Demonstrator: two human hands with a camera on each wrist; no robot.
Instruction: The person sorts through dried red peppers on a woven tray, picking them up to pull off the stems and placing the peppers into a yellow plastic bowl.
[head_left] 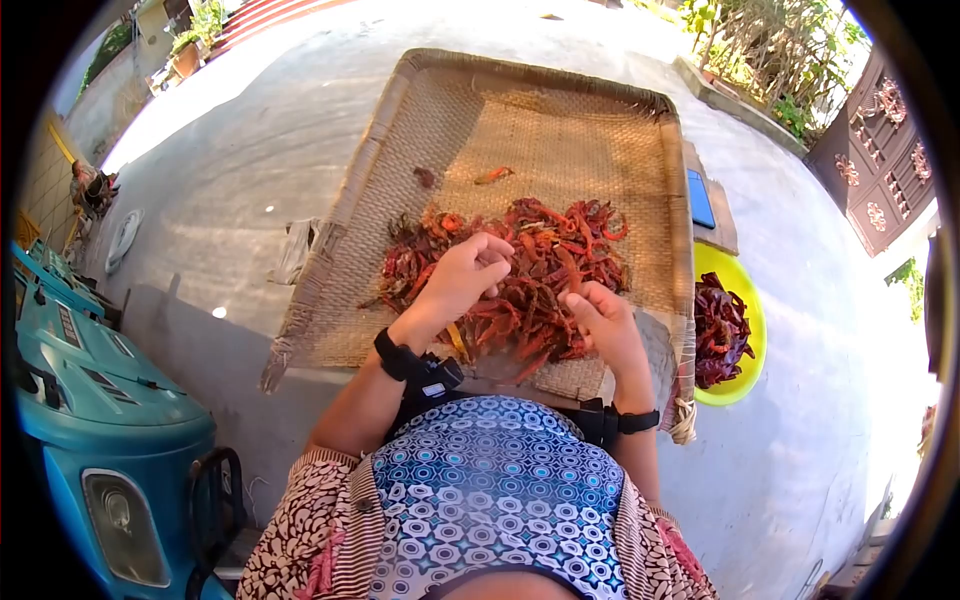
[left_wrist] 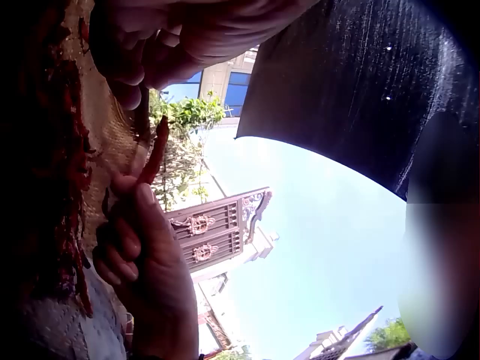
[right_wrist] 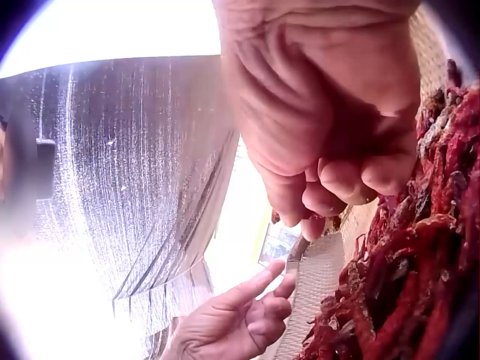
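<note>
A heap of dried red chili peppers (head_left: 520, 320) lies on a large woven bamboo tray (head_left: 560, 130). Over the heap's right side, my right hand (head_left: 608, 322) pinches one red chili (left_wrist: 157, 154) between thumb and forefinger, and the pepper points upward in the left wrist view. To its left, my left hand (head_left: 465, 278) hovers above the peppers with its fingers loosely bent. In the right wrist view that left hand (right_wrist: 240, 319) shows nothing in its fingers. Two stray peppers, one of them orange-red (head_left: 494, 175), lie farther up the tray.
Right of the tray, a yellow-green basin (head_left: 757, 340) holds dark red peppers (head_left: 722, 330). A blue phone-like slab (head_left: 700, 198) rests on a board (head_left: 722, 215) by the tray's edge. A teal vehicle (head_left: 110, 400) stands at the left, with a metal-framed seat (head_left: 225, 490) beside it.
</note>
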